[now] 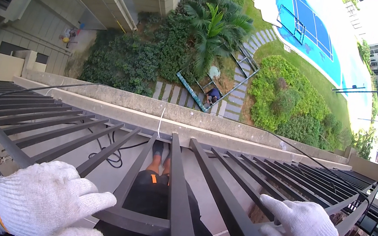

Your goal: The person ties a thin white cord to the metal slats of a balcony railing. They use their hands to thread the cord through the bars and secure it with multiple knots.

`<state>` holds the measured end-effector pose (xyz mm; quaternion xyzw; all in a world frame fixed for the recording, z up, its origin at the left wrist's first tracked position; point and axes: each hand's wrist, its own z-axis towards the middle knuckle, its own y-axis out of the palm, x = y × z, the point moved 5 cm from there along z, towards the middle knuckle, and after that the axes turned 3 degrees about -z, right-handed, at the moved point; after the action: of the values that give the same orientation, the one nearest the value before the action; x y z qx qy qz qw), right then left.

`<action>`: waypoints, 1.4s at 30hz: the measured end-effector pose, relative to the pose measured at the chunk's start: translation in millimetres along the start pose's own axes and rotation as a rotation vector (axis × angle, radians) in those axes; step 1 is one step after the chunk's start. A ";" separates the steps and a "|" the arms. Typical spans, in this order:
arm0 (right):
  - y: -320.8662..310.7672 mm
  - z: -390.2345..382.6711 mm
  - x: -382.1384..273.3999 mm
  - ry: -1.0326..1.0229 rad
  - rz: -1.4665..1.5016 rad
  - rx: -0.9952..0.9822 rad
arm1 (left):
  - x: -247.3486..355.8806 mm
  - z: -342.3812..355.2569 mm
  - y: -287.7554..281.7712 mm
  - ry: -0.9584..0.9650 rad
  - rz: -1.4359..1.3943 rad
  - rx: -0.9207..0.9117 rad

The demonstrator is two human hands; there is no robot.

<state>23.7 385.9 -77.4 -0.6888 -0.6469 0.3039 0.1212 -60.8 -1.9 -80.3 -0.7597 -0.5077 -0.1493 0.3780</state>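
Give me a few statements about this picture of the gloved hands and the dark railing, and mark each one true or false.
1. Both hands wear white knitted gloves. True: left hand, right hand.
2. The railing is made of dark metal bars. True.
3. The left hand holds a hammer. False: it holds no tool and rests on the railing's curved rail.
4. A black cable lies looped on the floor behind the bars. True.
5. The ground far below is bare sand. False: there are shrubs, a palm and stepping stones.

No packages, labels, signs, screens — none visible (whole view).
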 end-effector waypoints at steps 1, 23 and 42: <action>0.0 0.0 -0.1 -0.001 0.002 0.000 | 0.1 0.3 0.2 0.004 0.005 -0.003; -0.4 -0.4 0.3 -0.018 0.010 -0.002 | -1.8 -0.4 2.1 0.011 -0.019 0.002; 0.3 0.2 0.4 -0.010 0.015 -0.006 | 0.2 2.7 2.1 -0.009 0.032 -0.031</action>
<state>23.8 386.3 -77.7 -0.6924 -0.6433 0.3063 0.1135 -59.3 -0.1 -82.8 -0.7741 -0.4947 -0.1478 0.3664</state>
